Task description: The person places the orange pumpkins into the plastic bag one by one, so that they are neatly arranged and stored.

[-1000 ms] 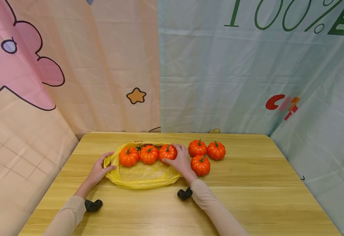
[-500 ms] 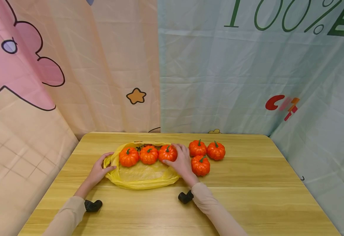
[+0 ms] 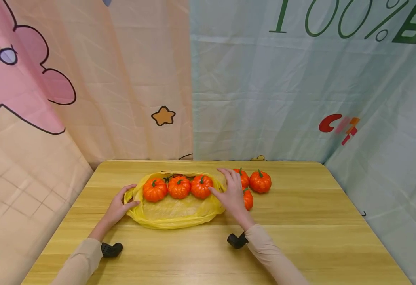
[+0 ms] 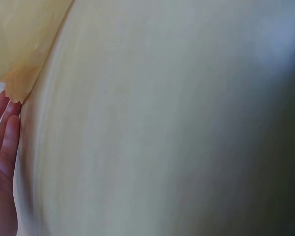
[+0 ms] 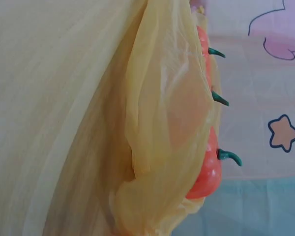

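Left hand (image 3: 118, 206) grips the left end of a yellow plastic bag (image 3: 173, 222) on the table (image 3: 179, 257), likely flimsy, three glossy orange pumpkins (image 3: 179, 188) within, probably light, slick and best cupped round the sides; right hand (image 3: 233, 194), fingers spread, holds nothing beside them.

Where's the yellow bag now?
In the head view, the yellow bag sits left of centre on the table, between the left hand and the right hand, with three pumpkins inside.
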`<state>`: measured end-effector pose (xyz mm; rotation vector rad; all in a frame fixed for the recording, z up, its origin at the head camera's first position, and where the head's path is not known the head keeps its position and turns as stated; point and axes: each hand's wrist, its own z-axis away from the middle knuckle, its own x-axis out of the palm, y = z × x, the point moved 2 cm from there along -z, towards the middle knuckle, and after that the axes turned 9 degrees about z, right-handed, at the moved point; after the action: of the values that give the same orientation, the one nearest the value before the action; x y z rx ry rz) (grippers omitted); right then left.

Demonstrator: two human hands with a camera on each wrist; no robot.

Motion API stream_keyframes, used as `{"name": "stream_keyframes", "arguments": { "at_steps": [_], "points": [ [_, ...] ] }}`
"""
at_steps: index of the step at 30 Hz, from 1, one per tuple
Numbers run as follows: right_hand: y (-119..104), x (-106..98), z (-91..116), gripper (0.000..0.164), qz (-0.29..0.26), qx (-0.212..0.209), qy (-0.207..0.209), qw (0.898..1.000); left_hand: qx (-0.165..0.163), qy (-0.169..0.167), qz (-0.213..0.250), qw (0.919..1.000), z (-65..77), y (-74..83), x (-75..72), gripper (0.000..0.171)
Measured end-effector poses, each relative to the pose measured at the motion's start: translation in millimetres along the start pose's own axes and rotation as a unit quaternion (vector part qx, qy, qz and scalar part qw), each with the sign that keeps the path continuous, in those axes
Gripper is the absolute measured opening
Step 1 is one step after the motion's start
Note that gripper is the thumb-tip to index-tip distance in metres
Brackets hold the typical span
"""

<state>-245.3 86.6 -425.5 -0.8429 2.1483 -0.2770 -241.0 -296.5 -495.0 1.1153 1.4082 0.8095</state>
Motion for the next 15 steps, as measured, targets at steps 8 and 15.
{"name": "stream_keyframes", "arguments": {
  "at_steps": [8,15],
  "points": [
    [21,-31,-3,0.062,0.002,-0.018,0.065,0.998,-0.007,-0.002,-0.001,1.0000,0.7,1.5,-0.8,0.060],
    [48,-48,-2,0.063,-0.008,0.004,0.068,0.998,-0.006,-0.001,-0.006,1.0000,0.2,2.9,-0.5,0.061]
  ]
}}
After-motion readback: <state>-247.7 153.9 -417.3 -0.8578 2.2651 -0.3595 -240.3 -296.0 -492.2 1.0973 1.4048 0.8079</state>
